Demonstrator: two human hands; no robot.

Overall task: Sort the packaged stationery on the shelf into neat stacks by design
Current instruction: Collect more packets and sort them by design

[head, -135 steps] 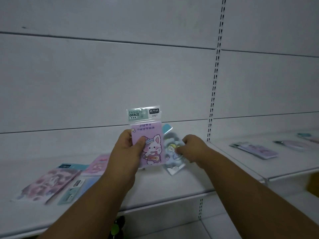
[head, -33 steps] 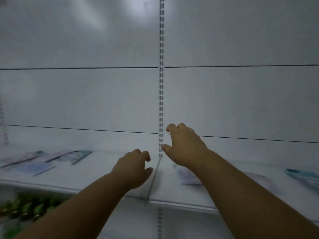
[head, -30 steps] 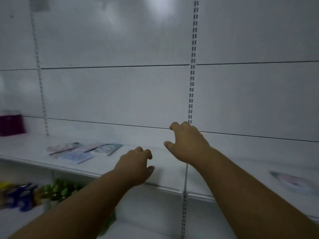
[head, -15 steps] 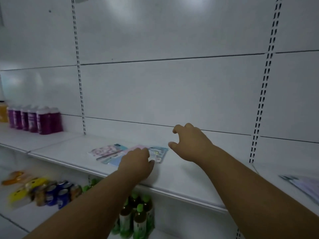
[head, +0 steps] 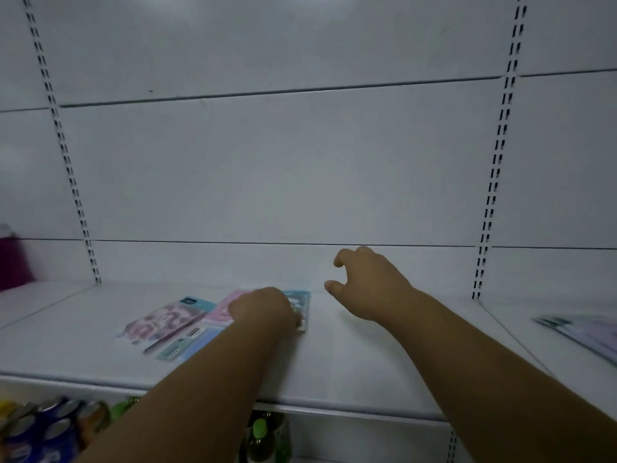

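Observation:
Several flat stationery packs lie on the white shelf (head: pixel 350 369): a pink-and-white patterned pack (head: pixel 163 324), a light blue pack (head: pixel 188 342) in front of it, a pink pack (head: pixel 222 309) and a teal pack (head: pixel 302 300). My left hand (head: pixel 263 312) is down on the teal pack and covers most of it; its fingers are hidden under the hand. My right hand (head: pixel 367 285) hovers above the bare shelf to the right, fingers loosely curled, holding nothing. More packs (head: pixel 587 332) lie on the adjoining shelf at the right.
A purple bottle (head: pixel 11 259) stands at the far left of the shelf. Drink cans (head: pixel 40 426) and green-capped bottles (head: pixel 263 432) fill the lower shelf. Slotted uprights (head: pixel 497 162) divide the white back panel.
Both hands have let go of the packs held earlier. The view swung left, from the right shelf bay to the packs here. My left hand dropped onto the teal pack; the right still hovers.

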